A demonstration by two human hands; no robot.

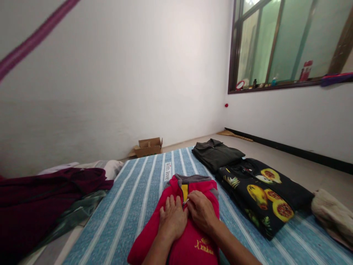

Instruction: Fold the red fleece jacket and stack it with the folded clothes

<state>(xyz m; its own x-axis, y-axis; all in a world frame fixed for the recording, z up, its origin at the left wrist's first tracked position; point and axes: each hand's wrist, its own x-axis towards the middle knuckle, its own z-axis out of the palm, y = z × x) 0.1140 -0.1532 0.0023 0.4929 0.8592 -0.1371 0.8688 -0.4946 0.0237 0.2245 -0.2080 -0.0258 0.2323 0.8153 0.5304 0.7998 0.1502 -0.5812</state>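
I'd worry that slack jacket [149, 235] cloth could jam the zip [185, 201] the right hand [202, 210] seems to pinch, the left hand [173, 218] resting with fingers slightly spread.

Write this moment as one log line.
left hand: flat on red, gray-collared fabric jacket; right hand: at silver zipper pull; nearby: folded black fruit-print garment

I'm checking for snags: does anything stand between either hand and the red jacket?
Nothing visible does: the left hand lies on the red jacket, and the right hand is at its zipper pull.
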